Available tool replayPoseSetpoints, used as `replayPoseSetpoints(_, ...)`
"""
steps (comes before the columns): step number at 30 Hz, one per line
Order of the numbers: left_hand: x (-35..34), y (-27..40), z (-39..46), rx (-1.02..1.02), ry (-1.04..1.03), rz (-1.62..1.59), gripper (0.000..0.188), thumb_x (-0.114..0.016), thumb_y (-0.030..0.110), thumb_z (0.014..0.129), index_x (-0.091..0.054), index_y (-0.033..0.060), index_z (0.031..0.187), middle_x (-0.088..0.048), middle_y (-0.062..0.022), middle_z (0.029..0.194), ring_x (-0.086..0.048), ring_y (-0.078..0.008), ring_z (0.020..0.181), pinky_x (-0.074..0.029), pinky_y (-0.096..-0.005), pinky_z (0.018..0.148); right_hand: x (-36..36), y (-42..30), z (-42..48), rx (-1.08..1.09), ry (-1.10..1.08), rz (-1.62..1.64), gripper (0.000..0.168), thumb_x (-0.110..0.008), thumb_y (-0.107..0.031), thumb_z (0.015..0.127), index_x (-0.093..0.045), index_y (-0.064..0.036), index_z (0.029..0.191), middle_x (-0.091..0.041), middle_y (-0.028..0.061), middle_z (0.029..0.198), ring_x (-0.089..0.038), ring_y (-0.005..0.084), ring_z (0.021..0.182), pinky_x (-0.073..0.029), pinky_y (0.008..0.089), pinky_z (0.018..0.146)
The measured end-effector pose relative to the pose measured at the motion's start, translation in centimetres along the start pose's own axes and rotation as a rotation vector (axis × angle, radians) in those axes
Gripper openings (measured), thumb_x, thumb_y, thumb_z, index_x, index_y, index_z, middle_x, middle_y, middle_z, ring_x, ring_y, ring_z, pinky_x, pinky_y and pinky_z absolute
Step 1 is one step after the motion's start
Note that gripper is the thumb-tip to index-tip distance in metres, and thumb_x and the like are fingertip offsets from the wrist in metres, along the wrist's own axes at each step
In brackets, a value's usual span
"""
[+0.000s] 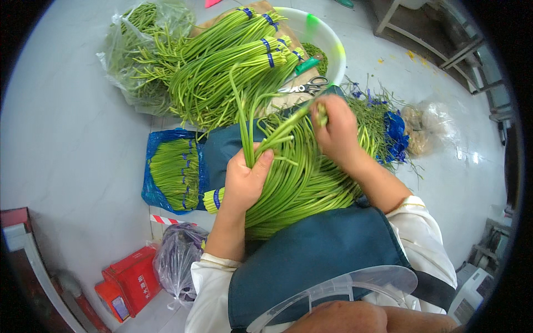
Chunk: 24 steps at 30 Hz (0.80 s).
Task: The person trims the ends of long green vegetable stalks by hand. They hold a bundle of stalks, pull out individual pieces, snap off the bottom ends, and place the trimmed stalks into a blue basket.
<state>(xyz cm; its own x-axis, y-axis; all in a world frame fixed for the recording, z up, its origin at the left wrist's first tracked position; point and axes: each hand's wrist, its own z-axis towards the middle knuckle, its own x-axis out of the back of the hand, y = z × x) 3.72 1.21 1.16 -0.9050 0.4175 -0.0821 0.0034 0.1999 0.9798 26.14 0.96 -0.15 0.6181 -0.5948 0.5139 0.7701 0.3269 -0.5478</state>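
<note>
Several green garlic scapes (247, 137) are gripped in my left hand (245, 177), with the thumb across them. Farther out, my right hand (336, 125) is closed around stalk ends and is slightly blurred. Some stalks run between both hands. Across my lap, on a dark apron (316, 249), lies a large heap of loose garlic scapes (304, 195). A bundle end with a blue band (216, 198) sticks out left of my left wrist. Beyond my hands, tied bundles of garlic scapes (225, 62) are piled on a brown board, beside scissors (312, 86) and a green-handled tool (307, 65).
A white basin (339, 45) stands under the board. At left are a blue bag (146, 183) of tied bundles and a clear bag (120, 79) of greens. Trimmings (366, 112) and blue scraps (394, 137) lie right. A purple-filled bag (179, 262) and red box (133, 279) sit lower left.
</note>
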Motion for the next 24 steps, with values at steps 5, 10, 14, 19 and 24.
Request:
replayPoseSetpoints(5,0.2,0.5,0.1,-0.031,0.109,-0.056,0.018,-0.06,0.018,0.095,-0.064,0.0008,0.101,-0.053,0.0065,0.071,-0.042,-0.0012,0.063,-0.034,-0.0192,0.056,5.2,3.7,3.2,-0.276,0.195,-0.245,0.017,-0.063,-0.013,0.085,-0.059,-0.003,0.098,-0.062,0.0194,0.086,-0.06,0.0381,0.077,-0.049,0.0447,0.068)
replayPoseSetpoints(10,0.9,0.4,0.0,0.015,0.053,-0.093,0.019,-0.06,0.019,0.095,-0.064,0.0006,0.1,-0.056,0.0054,0.071,-0.042,-0.0019,0.059,-0.035,-0.0194,0.055,12.6,6.5,5.3,-0.145,-0.055,-1.054,0.024,-0.065,-0.01,0.083,-0.063,-0.004,0.107,-0.063,0.0177,0.1,-0.06,0.0353,0.092,-0.049,0.041,0.08)
replayPoseSetpoints(14,0.3,0.5,0.1,-0.02,0.064,0.007,0.02,-0.061,0.018,0.095,-0.064,-0.0005,0.101,-0.059,0.0037,0.076,-0.046,-0.0028,0.064,-0.038,-0.0192,0.058,9.1,0.0,4.7,0.215,-0.27,-0.099,0.034,-0.066,0.0,0.076,-0.063,-0.004,0.11,-0.064,0.0145,0.107,-0.06,0.0322,0.099,-0.049,0.0403,0.087)
replayPoseSetpoints(19,-0.4,0.8,-0.1,-0.021,0.026,-0.037,0.02,-0.061,0.017,0.095,-0.063,-0.0015,0.101,-0.061,0.0025,0.081,-0.049,-0.0035,0.069,-0.041,-0.0193,0.062,6.1,-1.7,3.8,0.422,-0.572,-0.277,0.035,-0.073,-0.004,0.067,-0.062,-0.003,0.1,-0.057,0.0082,0.094,-0.056,0.0268,0.087,-0.047,0.0381,0.074)
replayPoseSetpoints(24,0.0,0.7,-0.2,0.007,-0.042,-0.047,0.027,-0.057,0.024,0.098,-0.061,-0.001,0.104,-0.052,0.0065,0.071,-0.042,-0.0019,0.062,-0.034,-0.0188,0.055,4.8,-1.9,2.9,0.354,-0.397,-0.068,0.024,-0.061,-0.015,0.075,-0.06,-0.004,0.096,-0.054,0.0078,0.089,-0.054,0.0265,0.087,-0.046,0.0364,0.076)
